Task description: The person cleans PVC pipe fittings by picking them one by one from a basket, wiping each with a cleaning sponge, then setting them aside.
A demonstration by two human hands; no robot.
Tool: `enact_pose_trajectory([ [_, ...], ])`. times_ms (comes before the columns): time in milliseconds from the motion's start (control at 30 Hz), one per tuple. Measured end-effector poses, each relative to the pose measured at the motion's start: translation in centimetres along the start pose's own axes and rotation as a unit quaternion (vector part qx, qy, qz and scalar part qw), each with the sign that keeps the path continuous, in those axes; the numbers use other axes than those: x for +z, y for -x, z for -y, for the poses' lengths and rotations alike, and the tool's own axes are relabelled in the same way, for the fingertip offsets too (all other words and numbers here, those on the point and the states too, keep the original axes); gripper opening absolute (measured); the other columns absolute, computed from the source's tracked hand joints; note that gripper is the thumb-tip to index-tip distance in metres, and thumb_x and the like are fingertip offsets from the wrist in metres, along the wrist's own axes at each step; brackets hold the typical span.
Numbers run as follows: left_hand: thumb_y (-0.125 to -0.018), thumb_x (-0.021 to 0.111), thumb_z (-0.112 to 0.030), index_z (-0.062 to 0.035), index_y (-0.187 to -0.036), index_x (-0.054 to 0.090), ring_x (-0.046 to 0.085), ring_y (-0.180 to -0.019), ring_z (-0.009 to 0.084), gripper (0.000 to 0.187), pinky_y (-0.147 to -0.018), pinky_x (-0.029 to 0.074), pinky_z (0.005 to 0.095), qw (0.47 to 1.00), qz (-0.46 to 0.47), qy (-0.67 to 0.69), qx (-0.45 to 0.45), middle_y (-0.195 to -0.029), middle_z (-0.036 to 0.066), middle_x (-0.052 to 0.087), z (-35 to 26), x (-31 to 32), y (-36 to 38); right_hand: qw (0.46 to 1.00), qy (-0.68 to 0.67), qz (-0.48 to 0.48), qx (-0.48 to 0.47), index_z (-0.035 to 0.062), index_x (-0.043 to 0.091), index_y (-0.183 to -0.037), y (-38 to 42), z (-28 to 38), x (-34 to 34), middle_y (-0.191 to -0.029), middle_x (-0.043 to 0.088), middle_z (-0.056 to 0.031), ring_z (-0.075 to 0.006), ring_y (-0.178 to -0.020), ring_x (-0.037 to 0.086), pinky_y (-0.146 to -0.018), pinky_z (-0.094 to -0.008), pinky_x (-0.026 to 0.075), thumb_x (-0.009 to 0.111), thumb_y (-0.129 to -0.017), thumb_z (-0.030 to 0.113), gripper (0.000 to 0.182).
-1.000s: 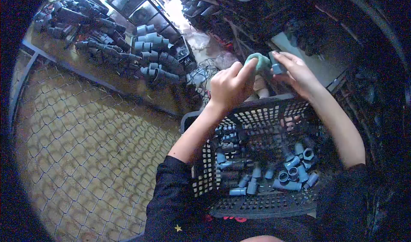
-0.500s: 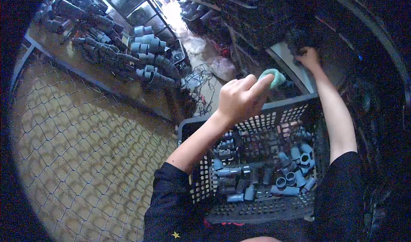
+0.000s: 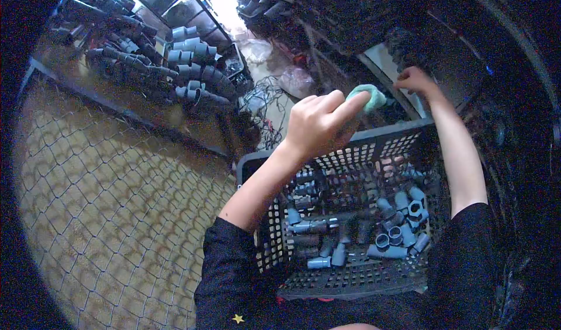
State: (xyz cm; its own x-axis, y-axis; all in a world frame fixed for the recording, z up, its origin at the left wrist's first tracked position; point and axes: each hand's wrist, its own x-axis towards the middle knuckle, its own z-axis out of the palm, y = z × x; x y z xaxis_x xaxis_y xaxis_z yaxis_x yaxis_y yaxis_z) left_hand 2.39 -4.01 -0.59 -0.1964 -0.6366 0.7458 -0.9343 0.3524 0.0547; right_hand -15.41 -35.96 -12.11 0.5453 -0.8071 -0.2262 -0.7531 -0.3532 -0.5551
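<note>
My left hand (image 3: 315, 120) is raised above the far rim of a black perforated plastic basket (image 3: 350, 140), its fingers closed around a wadded pale green cloth (image 3: 367, 96). Farther right, past the basket's rim, my right hand (image 3: 416, 82) has curled fingers beside a pale flat board (image 3: 383, 61) and dark shapes. Whatever its fingertips pinch, if anything, is lost in the dark. Inside the basket lie several grey pipe fittings (image 3: 388, 252), some on their sides and some with round ends facing up.
Stacked grey pipe fittings (image 3: 190, 52) stand on a ledge at the upper left. Chain-link mesh (image 3: 117, 213) fills the left side. Tangled dark wires (image 3: 266, 108) and a clear plastic bag (image 3: 295, 82) lie beyond the basket. The right side is very dark.
The view has shifted slightly. My right hand has drawn a little away from the dark shape near the board. My left hand still grips the green cloth.
</note>
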Motion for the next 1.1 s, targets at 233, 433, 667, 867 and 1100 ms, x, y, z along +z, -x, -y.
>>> enact_pose_trajectory([
  [233,-0.072,0.070,-0.021,-0.0160,-0.108,0.063,0.053,-0.050,0.0197,0.037,-0.046,0.043,0.0332,0.999,-0.025,-0.026,0.011,-0.063,0.002,0.047,0.1,0.0,-0.3,0.994,0.099,-0.034,-0.035,-0.0004,0.058,-0.123,-2.3,-2.2,1.4,-0.123,0.060,-0.0210,-0.0314,-0.113,0.058,-0.094,-0.0372,0.046,0.076,-0.072,0.042,0.069],
  [433,-0.075,0.070,-0.023,-0.0200,-0.115,0.061,0.059,-0.057,0.0261,0.042,-0.051,0.049,0.0362,1.000,-0.026,-0.014,-0.010,-0.072,0.005,0.057,0.7,-0.1,0.4,0.943,0.138,-0.204,-0.225,0.0046,0.064,-0.109,7.3,7.1,-2.2,-0.100,0.068,-0.0176,-0.0342,-0.089,0.067,-0.076,-0.0409,0.052,0.055,-0.090,0.035,0.037],
  [667,-0.084,0.071,-0.019,-0.0041,-0.118,0.054,0.068,-0.089,0.0214,0.041,-0.078,0.053,0.0323,0.968,-0.234,0.025,-0.089,-0.100,0.016,0.068,-0.1,-2.2,-1.0,0.911,0.332,0.126,-0.209,0.0003,0.070,-0.079,28.1,14.0,-0.1,-0.080,0.069,-0.0186,-0.0325,-0.076,0.069,-0.070,-0.0436,0.056,0.063,-0.081,0.030,0.031],
  [867,-0.093,0.055,-0.025,-0.0024,-0.120,0.054,0.059,-0.080,0.0129,0.035,-0.073,0.047,0.0262,0.947,-0.298,0.070,-0.092,-0.093,0.008,0.063,-2.9,0.6,-2.9,0.806,0.546,0.227,-0.014,0.0122,0.074,-0.092,24.9,5.9,9.7,-0.091,0.072,-0.0038,-0.0205,-0.079,0.071,-0.059,-0.0353,0.056,0.072,-0.071,0.016,0.020],
  [1100,-0.077,0.072,-0.017,-0.0068,-0.118,0.058,0.068,-0.076,0.0305,0.045,-0.064,0.054,0.0363,0.977,-0.207,0.040,0.035,-0.096,0.016,0.068,-1.1,-1.6,-1.6,0.810,0.525,0.257,-0.044,0.0156,0.072,-0.105,22.9,4.6,9.7,-0.108,0.069,-0.0020,-0.0202,-0.098,0.067,-0.071,-0.0320,0.056,0.068,-0.077,0.013,0.029],
])
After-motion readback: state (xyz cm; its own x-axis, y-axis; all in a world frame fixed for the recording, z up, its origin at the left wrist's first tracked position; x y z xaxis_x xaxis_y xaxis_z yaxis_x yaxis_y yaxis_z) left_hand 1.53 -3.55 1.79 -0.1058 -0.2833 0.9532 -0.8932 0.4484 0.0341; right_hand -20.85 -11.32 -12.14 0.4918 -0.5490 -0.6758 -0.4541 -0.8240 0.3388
